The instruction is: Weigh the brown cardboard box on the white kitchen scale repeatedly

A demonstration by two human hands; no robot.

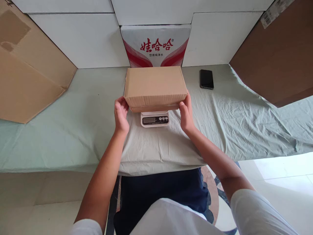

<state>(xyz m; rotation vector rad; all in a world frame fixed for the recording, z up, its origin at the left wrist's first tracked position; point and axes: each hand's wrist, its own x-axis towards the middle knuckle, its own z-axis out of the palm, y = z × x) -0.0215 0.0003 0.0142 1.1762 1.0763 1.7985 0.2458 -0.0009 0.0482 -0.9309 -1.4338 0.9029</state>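
Observation:
A plain brown cardboard box (pixel 155 82) is held between my two hands, over a small white kitchen scale (pixel 155 123). My left hand (pixel 121 114) grips the box's near left corner, its fingers partly hidden behind the side. At the near right corner, my right hand (pixel 186 111) has its thumb on the front face and fingers along the side. The scale's dark display and several round buttons show below the box's front edge. Its weighing platform is mostly covered, so I cannot tell whether the box rests on it.
A black phone (pixel 206 79) lies to the right on the pale green cloth (pixel 97 130). Behind the box stands a white and red carton (pixel 156 45) against white panels. Large cardboard sheets flank the table, one on the left (pixel 31 71) and one on the right (pixel 274 58).

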